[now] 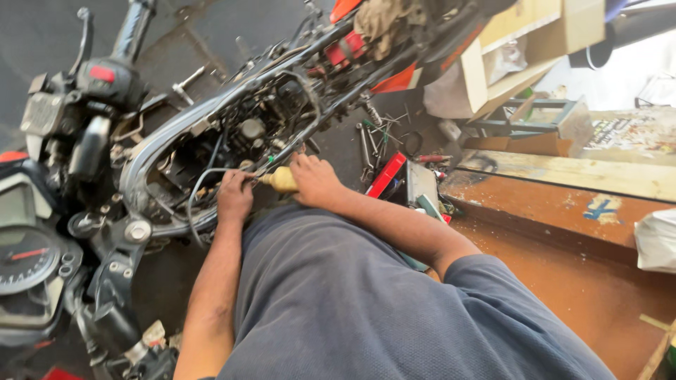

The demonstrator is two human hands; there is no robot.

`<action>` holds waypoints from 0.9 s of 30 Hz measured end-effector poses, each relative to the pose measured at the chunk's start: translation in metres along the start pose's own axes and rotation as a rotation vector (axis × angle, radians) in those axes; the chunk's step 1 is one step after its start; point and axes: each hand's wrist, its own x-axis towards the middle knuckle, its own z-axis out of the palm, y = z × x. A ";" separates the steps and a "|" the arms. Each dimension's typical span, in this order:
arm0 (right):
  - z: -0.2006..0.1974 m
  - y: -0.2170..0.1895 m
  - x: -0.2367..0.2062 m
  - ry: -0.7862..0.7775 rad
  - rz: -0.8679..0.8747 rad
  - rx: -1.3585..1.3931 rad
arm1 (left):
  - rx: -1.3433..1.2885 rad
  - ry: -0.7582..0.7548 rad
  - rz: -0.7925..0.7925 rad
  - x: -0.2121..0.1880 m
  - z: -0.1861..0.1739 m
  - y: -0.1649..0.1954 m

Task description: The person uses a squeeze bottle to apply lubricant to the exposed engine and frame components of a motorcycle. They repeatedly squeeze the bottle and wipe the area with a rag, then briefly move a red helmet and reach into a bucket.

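Observation:
A stripped motorcycle frame (211,112) lies across the view with its engine parts and wiring exposed. My right hand (315,179) grips a screwdriver by its yellow handle (280,180), the tip pointing left toward the frame. Just left of it, my left hand (234,195) rests on the frame's lower rail and pinches something small near a grey cable (196,193); what it holds I cannot tell. The screwdriver's shaft is mostly hidden between the two hands.
The handlebar and round gauge (27,259) sit at the left. Loose wrenches and tools (377,134) lie on the floor beyond the frame. A red tool tray (387,176), a wooden step (556,204) and a wooden crate (521,49) are on the right.

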 end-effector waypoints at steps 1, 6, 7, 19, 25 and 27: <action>0.002 0.001 0.000 0.030 -0.013 0.006 | 0.005 -0.001 0.001 -0.001 0.000 0.001; 0.002 0.002 -0.002 0.111 -0.052 0.002 | 0.066 0.004 0.034 -0.001 0.000 0.002; 0.001 0.002 -0.002 0.100 -0.045 0.004 | 0.064 0.002 0.035 -0.001 0.001 0.002; -0.014 0.000 0.000 0.040 -0.019 0.018 | 0.048 0.000 0.022 0.001 0.005 0.001; -0.015 0.001 0.001 0.040 -0.025 0.035 | 0.063 -0.022 -0.013 0.001 0.005 0.003; -0.013 0.001 0.001 0.039 -0.025 0.036 | 0.063 -0.034 -0.035 0.000 0.005 0.004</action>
